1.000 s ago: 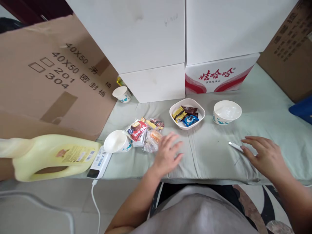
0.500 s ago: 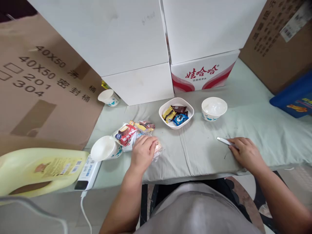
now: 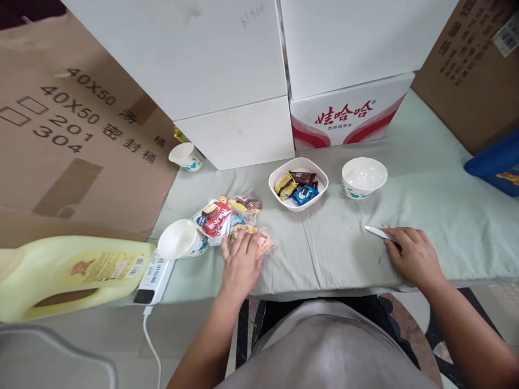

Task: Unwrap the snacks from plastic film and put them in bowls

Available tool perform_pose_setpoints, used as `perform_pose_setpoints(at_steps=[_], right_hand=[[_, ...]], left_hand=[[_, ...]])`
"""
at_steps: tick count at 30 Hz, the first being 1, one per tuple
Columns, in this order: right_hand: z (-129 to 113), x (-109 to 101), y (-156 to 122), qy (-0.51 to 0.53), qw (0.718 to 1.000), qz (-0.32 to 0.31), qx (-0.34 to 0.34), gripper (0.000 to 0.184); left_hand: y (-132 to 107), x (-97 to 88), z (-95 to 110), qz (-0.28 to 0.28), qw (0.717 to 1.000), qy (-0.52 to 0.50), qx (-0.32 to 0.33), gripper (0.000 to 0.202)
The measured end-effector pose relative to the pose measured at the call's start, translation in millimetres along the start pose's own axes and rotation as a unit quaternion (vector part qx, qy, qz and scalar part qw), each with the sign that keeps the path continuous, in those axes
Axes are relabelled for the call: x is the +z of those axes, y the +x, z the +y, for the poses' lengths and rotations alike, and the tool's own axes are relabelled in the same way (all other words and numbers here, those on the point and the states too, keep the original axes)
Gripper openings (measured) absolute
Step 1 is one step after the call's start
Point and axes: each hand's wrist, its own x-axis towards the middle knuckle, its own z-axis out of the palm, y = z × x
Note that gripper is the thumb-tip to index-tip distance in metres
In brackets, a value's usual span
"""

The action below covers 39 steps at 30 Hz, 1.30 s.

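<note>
In the head view, the left hand [image 3: 240,263] lies just below the middle of the frame, palm down with the fingers spread loosely, its fingertips resting on the near edge of a pile of wrapped snacks [image 3: 232,221]; it presses on the wrappers rather than closing round any one of them. The pile sits on the pale green cloth [image 3: 348,243] left of centre, with a red packet on top at its left side and a clear packet of orange pieces at its lower right, half under the fingers. Touching the pile on its left lies a paper cup [image 3: 181,239] tipped on its side, mouth toward the camera. The right hand [image 3: 413,256] is at the right of the frame, fingers curled over the near end of a slim white stick-like thing [image 3: 378,232], which lies flat on the cloth and points up-left; whether the fingers actually pinch it cannot be told. Above centre stands a white square bowl [image 3: 299,202] holding a few wrapped sweets, and just right of it a round paper bowl [image 3: 364,178]. A second paper cup [image 3: 186,156] stands upright at the upper left by the white boxes [image 3: 227,81]. A pale yellow jug [image 3: 60,273] lies on its side at the lower left, next to a white power strip [image 3: 153,273].
</note>
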Motion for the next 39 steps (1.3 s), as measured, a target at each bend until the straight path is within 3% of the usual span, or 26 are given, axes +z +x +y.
perform_pose_setpoints(at_steps=[4, 6, 10, 14, 16, 19, 21, 24, 26, 29, 32, 35, 39], right_hand=[[-4, 1, 5, 0.007, 1.0, -0.015, -0.003, 0.027], [-5, 1, 6, 0.013, 1.0, -0.017, 0.003, 0.027], [-5, 1, 5, 0.017, 1.0, -0.018, 0.005, 0.028], [-7, 2, 3, 0.004, 1.0, -0.017, -0.002, 0.027], [-8, 3, 2, -0.001, 1.0, -0.011, 0.005, 0.026], [-11, 4, 1, -0.004, 1.0, 0.001, 0.017, 0.024], [-13, 5, 0, -0.002, 1.0, 0.007, 0.02, 0.024], [-13, 6, 0, 0.005, 1.0, 0.01, 0.025, 0.023], [-12, 6, -1, 0.012, 0.999, 0.011, 0.03, 0.023], [-14, 4, -1, 0.035, 0.999, 0.008, 0.038, 0.025], [-29, -3, 0, 0.084, 0.996, 0.012, 0.023, 0.026], [-61, -13, 8, 0.138, 0.99, 0.005, -0.032, 0.026], [-99, -17, 24, 0.135, 0.983, -0.052, -0.114, 0.029]], left_hand=[[-7, 13.2, 33, 0.004, 0.988, -0.107, 0.108, 0.049], [-10, 20.4, 52, -0.013, 0.98, -0.151, 0.131, 0.051], [-14, 30.2, 73, -0.033, 0.977, -0.179, 0.115, 0.056], [-9, 30.7, 71, -0.033, 0.962, -0.261, 0.072, 0.049], [0, 26.3, 70, -0.048, 0.943, -0.33, 0.006, 0.049], [18, 15.4, 73, -0.118, 0.882, -0.453, -0.059, 0.044], [30, 9.4, 80, -0.172, 0.849, -0.497, -0.045, 0.035], [46, 11.6, 92, -0.217, 0.838, -0.5, 0.015, 0.025], [57, 22.2, 97, -0.191, 0.856, -0.478, 0.042, 0.021], [72, 45.5, 97, -0.058, 0.902, -0.426, 0.033, 0.019], [83, 64.6, 90, 0.061, 0.921, -0.385, 0.002, 0.023], [85, 71.6, 84, 0.077, 0.918, -0.387, 0.036, 0.028], [79, 68.5, 80, 0.074, 0.892, -0.44, 0.077, 0.038]])
